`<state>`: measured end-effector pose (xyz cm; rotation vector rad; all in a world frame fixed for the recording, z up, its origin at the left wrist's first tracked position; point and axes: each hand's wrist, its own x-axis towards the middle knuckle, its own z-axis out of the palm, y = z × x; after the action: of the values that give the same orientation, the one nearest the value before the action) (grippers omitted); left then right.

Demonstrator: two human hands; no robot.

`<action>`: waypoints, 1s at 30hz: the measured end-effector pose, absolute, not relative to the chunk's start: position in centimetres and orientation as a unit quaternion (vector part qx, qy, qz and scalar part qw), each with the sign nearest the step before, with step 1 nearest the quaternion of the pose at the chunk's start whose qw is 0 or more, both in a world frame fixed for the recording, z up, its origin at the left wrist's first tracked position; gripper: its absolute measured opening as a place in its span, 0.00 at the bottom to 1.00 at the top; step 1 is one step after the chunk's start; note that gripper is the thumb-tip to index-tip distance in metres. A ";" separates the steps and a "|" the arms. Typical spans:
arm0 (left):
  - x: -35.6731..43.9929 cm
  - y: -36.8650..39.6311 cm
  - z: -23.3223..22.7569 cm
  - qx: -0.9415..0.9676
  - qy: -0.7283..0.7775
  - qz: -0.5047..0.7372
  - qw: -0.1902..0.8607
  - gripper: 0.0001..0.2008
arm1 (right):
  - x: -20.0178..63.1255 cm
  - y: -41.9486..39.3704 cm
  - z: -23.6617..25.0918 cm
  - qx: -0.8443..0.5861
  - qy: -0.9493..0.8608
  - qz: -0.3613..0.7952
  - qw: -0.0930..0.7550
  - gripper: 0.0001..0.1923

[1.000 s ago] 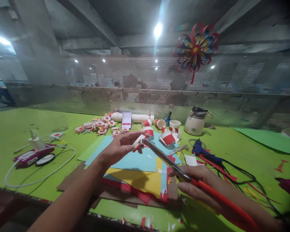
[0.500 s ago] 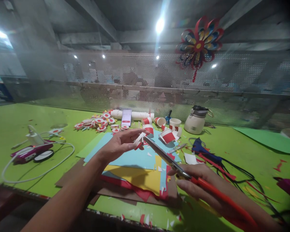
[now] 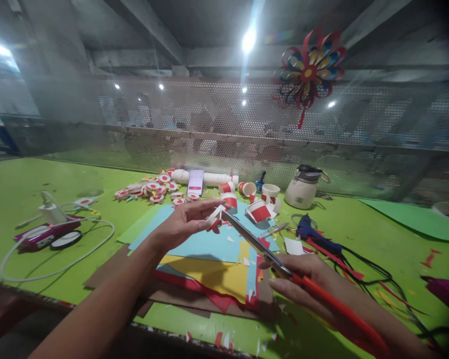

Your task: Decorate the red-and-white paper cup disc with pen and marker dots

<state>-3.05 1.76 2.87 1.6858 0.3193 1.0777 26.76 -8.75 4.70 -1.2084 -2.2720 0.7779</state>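
Note:
Between the fingers of my left hand is a small white and red piece of paper cup. My right hand grips scissors with red handles, and their tips touch the edge of that piece. Whether the blades are fully closed is hard to see. Below both hands lie sheets of blue paper and yellow paper, strewn with scraps. Just beyond the fingers, a red and white paper cup lies tilted, with more cups behind it.
Round red-and-white pieces are heaped at the back left, near a phone leaning on a white roll. A beige jug stands back right. A white cable and purple power bank lie left; dark cords right.
Both hands keep nearly the same pose. The scissors and my right hand have shifted very slightly left; the cup piece stays at the blade tips.

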 end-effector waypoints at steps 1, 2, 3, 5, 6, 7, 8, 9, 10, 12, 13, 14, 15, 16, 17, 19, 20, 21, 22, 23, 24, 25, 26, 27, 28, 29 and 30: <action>-3.1 1.8 2.8 0.707 0.133 0.451 0.529 0.25 | 26.8 -8.8 4.7 -0.437 -0.822 0.284 0.229 0.23; -3.1 1.8 2.8 0.707 0.132 0.450 0.530 0.25 | 26.8 -8.8 4.7 -0.436 -0.821 0.285 0.234 0.23; -3.1 1.9 2.7 0.707 0.131 0.449 0.531 0.25 | 26.8 -8.7 4.7 -0.434 -0.820 0.286 0.239 0.23; -3.1 2.0 2.6 0.706 0.127 0.448 0.533 0.25 | 26.8 -8.7 4.7 -0.433 -0.821 0.286 0.239 0.23; -3.2 2.0 2.6 0.706 0.126 0.448 0.534 0.25 | 26.7 -8.7 4.8 -0.436 -0.821 0.283 0.233 0.24; -3.2 2.1 2.5 0.706 0.125 0.449 0.533 0.25 | 26.7 -8.7 4.8 -0.441 -0.822 0.281 0.224 0.24; -3.2 2.1 2.5 0.706 0.126 0.450 0.532 0.25 | 26.7 -8.7 4.9 -0.446 -0.823 0.278 0.216 0.24; -3.2 2.1 2.4 0.706 0.126 0.450 0.532 0.25 | 26.6 -8.7 5.0 -0.450 -0.823 0.276 0.209 0.24; -3.2 2.1 2.4 0.707 0.127 0.450 0.531 0.25 | 26.6 -8.7 5.1 -0.452 -0.824 0.275 0.203 0.24; -3.2 2.1 2.4 0.708 0.130 0.448 0.530 0.25 | 26.5 -8.8 5.2 -0.451 -0.825 0.272 0.206 0.23; -3.2 2.1 2.4 0.708 0.133 0.448 0.530 0.24 | 26.5 -8.9 5.3 -0.450 -0.825 0.271 0.211 0.23; -3.1 2.1 2.5 0.708 0.136 0.448 0.529 0.25 | 26.5 -8.9 5.3 -0.449 -0.824 0.268 0.217 0.23; -3.1 2.0 2.5 0.708 0.141 0.449 0.527 0.25 | 26.6 -9.0 5.2 -0.450 -0.823 0.266 0.224 0.23; -3.1 2.0 2.5 0.707 0.145 0.450 0.526 0.25 | 26.6 -9.0 5.2 -0.449 -0.822 0.263 0.232 0.23; -3.1 2.0 2.6 0.706 0.148 0.451 0.525 0.25 | 26.6 -9.0 5.1 -0.449 -0.821 0.261 0.239 0.22; -3.2 2.1 2.5 0.705 0.149 0.452 0.526 0.25 | 26.7 -9.0 4.9 -0.448 -0.818 0.257 0.252 0.21; -3.2 2.1 2.5 0.705 0.148 0.451 0.526 0.25 | 26.7 -9.0 4.8 -0.447 -0.817 0.258 0.256 0.21; -3.3 2.2 2.4 0.706 0.148 0.450 0.526 0.25 | 26.8 -9.0 4.8 -0.446 -0.816 0.261 0.258 0.21; -3.3 2.3 2.4 0.707 0.147 0.449 0.527 0.25 | 26.8 -8.9 4.8 -0.445 -0.816 0.265 0.257 0.21; -3.3 2.4 2.3 0.708 0.148 0.447 0.527 0.25 | 26.8 -8.8 4.7 -0.443 -0.816 0.270 0.255 0.21; -3.3 2.4 2.3 0.708 0.148 0.447 0.527 0.25 | 26.8 -8.8 4.8 -0.440 -0.816 0.275 0.252 0.21; -3.3 2.5 2.3 0.707 0.150 0.446 0.528 0.25 | 26.8 -8.7 4.8 -0.437 -0.817 0.281 0.249 0.22; -3.3 2.5 2.3 0.705 0.149 0.447 0.529 0.25 | 26.8 -8.6 4.9 -0.435 -0.817 0.287 0.245 0.22; -3.3 2.5 2.3 0.702 0.149 0.451 0.530 0.25 | 26.8 -8.6 4.9 -0.436 -0.816 0.293 0.242 0.23; -3.3 2.4 2.4 0.699 0.149 0.456 0.531 0.25 | 26.8 -8.5 5.0 -0.438 -0.813 0.297 0.241 0.23; -3.3 2.4 2.5 0.694 0.150 0.461 0.532 0.25 | 26.8 -8.5 5.0 -0.441 -0.811 0.301 0.239 0.24; -3.3 2.3 2.6 0.689 0.152 0.465 0.534 0.24 | 26.8 -8.5 5.1 -0.444 -0.809 0.303 0.236 0.24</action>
<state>-3.26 2.34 2.60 1.6421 0.3615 1.1088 26.83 -8.47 5.06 -1.2191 -2.2192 0.8319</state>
